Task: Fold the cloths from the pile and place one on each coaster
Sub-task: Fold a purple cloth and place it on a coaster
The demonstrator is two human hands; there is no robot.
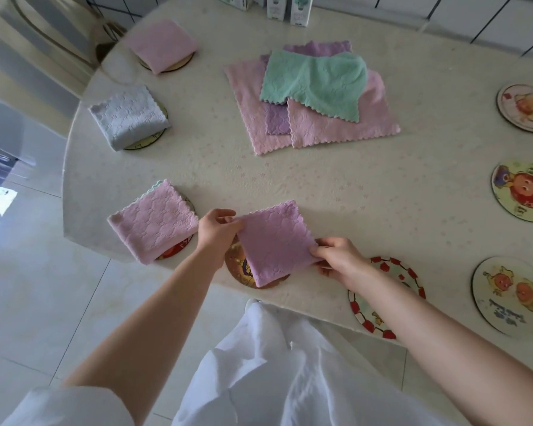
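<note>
**Desk:** Where's the cloth?

**Me:** I have the folded purple cloth (274, 241) on the near side of the pile (311, 96), lying askew over the brown coaster (239, 269). My left hand (216, 230) pinches its left corner and my right hand (339, 259) pinches its right corner.

**Desk:** Risks?

**Me:** That coaster sits at the table (413, 179) edge. If I let go unevenly, I think the fold could spring open or the cloth could slide off toward me. My right forearm also crosses the red-chequered coaster (391, 272), nearer than the pile, and a careless pull could shove it.

**Desk:** Any writing?

**Me:** The cartoon coaster (505, 296), near right of the pile, carries blue characters too blurred to read. The print on the cartons (274, 7) beyond the pile is too small.
</note>
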